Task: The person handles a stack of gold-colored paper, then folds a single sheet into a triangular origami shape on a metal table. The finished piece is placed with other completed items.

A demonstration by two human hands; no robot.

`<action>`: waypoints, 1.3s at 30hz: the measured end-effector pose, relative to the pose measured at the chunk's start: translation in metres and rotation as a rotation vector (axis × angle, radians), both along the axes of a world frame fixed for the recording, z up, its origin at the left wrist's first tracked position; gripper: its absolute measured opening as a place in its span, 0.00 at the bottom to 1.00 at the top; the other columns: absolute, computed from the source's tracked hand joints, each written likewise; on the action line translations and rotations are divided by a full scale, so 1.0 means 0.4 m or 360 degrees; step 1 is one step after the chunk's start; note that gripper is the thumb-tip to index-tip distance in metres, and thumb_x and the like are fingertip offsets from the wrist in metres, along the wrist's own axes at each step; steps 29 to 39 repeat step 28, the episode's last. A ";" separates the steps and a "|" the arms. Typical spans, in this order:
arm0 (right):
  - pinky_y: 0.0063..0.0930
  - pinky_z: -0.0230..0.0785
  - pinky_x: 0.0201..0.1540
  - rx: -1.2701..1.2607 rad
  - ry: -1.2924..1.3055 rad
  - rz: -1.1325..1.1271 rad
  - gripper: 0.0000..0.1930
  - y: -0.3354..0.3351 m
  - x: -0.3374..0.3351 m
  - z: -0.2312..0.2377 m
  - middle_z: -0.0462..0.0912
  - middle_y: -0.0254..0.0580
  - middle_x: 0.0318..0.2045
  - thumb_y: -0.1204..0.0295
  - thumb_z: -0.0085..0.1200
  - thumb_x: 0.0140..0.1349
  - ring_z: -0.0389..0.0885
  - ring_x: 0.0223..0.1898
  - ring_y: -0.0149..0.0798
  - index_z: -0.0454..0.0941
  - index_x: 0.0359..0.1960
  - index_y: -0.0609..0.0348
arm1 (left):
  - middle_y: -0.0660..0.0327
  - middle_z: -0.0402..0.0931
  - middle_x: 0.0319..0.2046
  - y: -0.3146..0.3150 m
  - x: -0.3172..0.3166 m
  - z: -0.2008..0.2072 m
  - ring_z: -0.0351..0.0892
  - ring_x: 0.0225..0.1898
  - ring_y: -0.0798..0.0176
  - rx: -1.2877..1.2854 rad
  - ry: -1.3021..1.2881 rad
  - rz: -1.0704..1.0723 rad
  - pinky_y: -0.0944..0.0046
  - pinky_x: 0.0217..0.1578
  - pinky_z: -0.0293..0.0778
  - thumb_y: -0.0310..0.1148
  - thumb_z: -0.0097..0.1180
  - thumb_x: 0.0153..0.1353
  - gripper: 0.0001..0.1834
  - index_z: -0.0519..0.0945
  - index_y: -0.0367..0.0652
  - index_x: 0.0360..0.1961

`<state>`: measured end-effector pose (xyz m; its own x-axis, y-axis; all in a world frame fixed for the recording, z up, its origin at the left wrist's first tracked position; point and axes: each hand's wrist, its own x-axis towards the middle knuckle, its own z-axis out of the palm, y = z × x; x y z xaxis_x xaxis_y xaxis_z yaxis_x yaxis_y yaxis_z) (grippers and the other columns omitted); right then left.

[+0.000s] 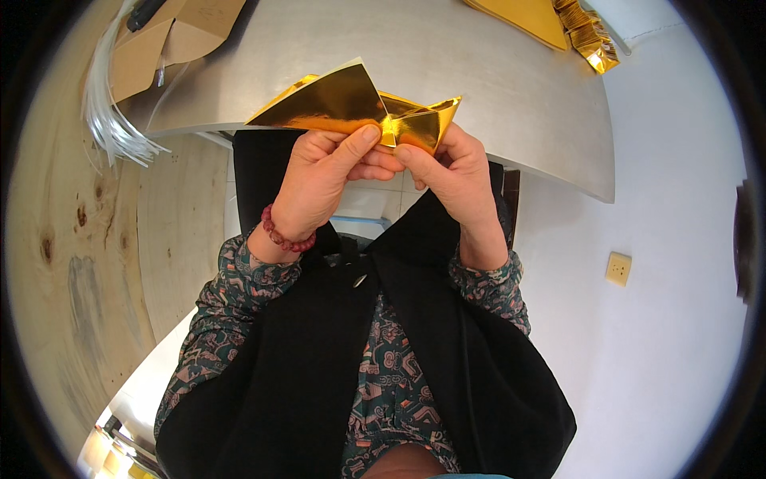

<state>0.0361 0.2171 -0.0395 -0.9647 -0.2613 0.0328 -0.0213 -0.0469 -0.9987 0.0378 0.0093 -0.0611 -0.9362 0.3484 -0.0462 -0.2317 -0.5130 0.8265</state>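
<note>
Head camera looks steeply down, close over the grey table (495,88).

A brown cardboard box (171,36) sits at the far-left corner of the grey table (495,88), its flaps open and one end hanging past the table's left edge. It's plain tan all over, with a dark object resting on top near the upper edge of the view. No labels, signs or screens show anywhere else in the view.
</note>
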 end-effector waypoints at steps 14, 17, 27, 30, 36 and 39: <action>0.17 0.72 0.26 0.0006 -0.0110 0.0164 0.12 0.015 -0.032 0.010 0.83 0.28 0.28 0.66 0.67 0.72 0.78 0.25 0.20 0.84 0.48 0.63 | 0.56 0.88 0.50 0.001 0.006 0.003 0.92 0.46 0.63 0.0222 -0.0285 -0.0035 0.71 0.39 0.87 0.35 0.57 0.79 0.16 0.83 0.36 0.59; 0.17 0.72 0.26 0.0044 -0.0130 0.0176 0.12 0.017 -0.034 0.015 0.83 0.29 0.27 0.67 0.66 0.73 0.78 0.24 0.20 0.84 0.48 0.63 | 0.56 0.88 0.49 0.001 0.007 0.008 0.92 0.45 0.64 0.0141 -0.0282 -0.0021 0.72 0.38 0.87 0.34 0.59 0.78 0.16 0.84 0.36 0.59; 0.19 0.73 0.27 -0.0093 -0.0250 0.0252 0.13 0.025 -0.048 0.006 0.83 0.30 0.25 0.64 0.64 0.75 0.78 0.23 0.23 0.85 0.49 0.62 | 0.57 0.89 0.48 -0.003 0.001 -0.017 0.92 0.43 0.66 0.0246 -0.0243 0.0008 0.72 0.38 0.87 0.35 0.61 0.77 0.15 0.84 0.36 0.57; 0.19 0.73 0.27 -0.0090 -0.0258 0.0228 0.13 0.029 -0.045 0.005 0.83 0.31 0.25 0.63 0.63 0.75 0.78 0.23 0.24 0.85 0.49 0.62 | 0.57 0.89 0.48 -0.008 -0.001 -0.016 0.92 0.43 0.66 0.0244 -0.0201 0.0021 0.71 0.39 0.87 0.34 0.61 0.76 0.15 0.84 0.36 0.57; 0.19 0.73 0.27 -0.0090 -0.0258 0.0228 0.13 0.029 -0.045 0.005 0.83 0.31 0.25 0.63 0.63 0.75 0.78 0.23 0.24 0.85 0.49 0.62 | 0.57 0.89 0.48 -0.008 -0.001 -0.016 0.92 0.43 0.66 0.0244 -0.0201 0.0021 0.71 0.39 0.87 0.34 0.61 0.76 0.15 0.84 0.36 0.57; 0.19 0.73 0.27 -0.0090 -0.0258 0.0228 0.13 0.029 -0.045 0.005 0.83 0.31 0.25 0.63 0.63 0.75 0.78 0.23 0.24 0.85 0.49 0.62 | 0.57 0.89 0.48 -0.008 -0.001 -0.016 0.92 0.43 0.66 0.0244 -0.0201 0.0021 0.71 0.39 0.87 0.34 0.61 0.76 0.15 0.84 0.36 0.57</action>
